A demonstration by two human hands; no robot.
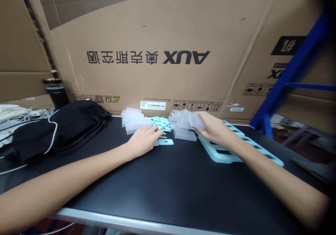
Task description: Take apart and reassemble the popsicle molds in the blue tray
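Note:
My left hand [144,141] is low over the black tabletop, its fingers curled down beside a light-blue flat plastic piece with a slot [166,142]. Whatever its fingertips hold is hidden. Just beyond lies a pile of similar light-blue pieces [160,123]. My right hand [214,128] is closed on a translucent plastic box [197,120], at the right end of a group of such boxes [181,117]. One more translucent box [185,135] lies in front of them. Another cluster of translucent boxes [135,119] is behind my left hand.
A light-blue slotted plastic tray [223,157] lies under my right forearm. On the left are a black cloth bag [65,123], white cables [54,130] and a dark bottle [55,93]. A big cardboard box [147,81] walls off the back; a blue metal frame [291,67] rises at right.

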